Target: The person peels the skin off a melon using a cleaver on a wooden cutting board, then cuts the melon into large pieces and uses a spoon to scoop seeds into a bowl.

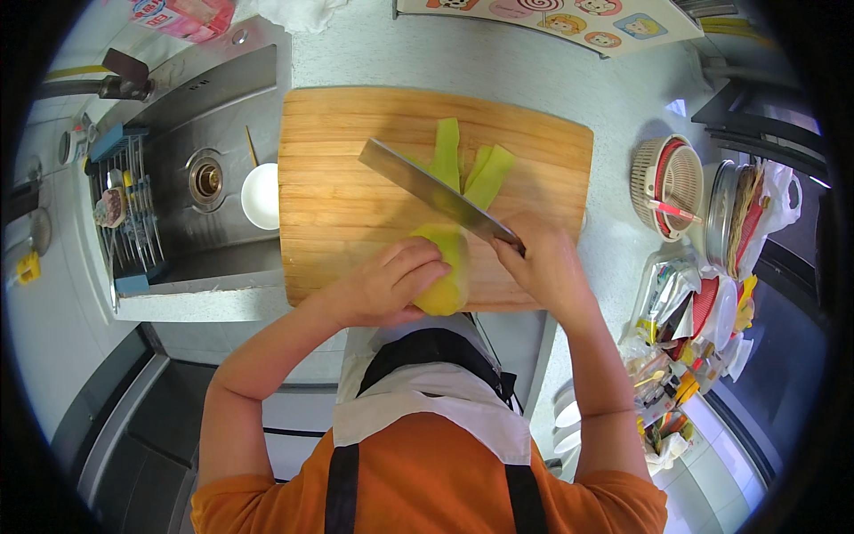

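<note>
My left hand (397,279) grips the left side of a pale yellow-green fruit or vegetable (447,290), which stands at the near edge of a wooden cutting board (347,127). In my right hand (542,263) is the handle of a broad-bladed kitchen knife (434,187). Its blade slants up to the left above the board, beyond the yellow-green piece. Several flat green strips, like thick peel, lie past the blade; one strip (446,147) points away from me and another (492,175) leans right. The blade hides parts of them.
Left of the board is a steel sink (220,100) with a white bowl (260,197) and a wire rack (130,193). Plastic baskets (667,180) and packed goods (680,314) line the right side. A sticker-covered box (560,20) stands at the back.
</note>
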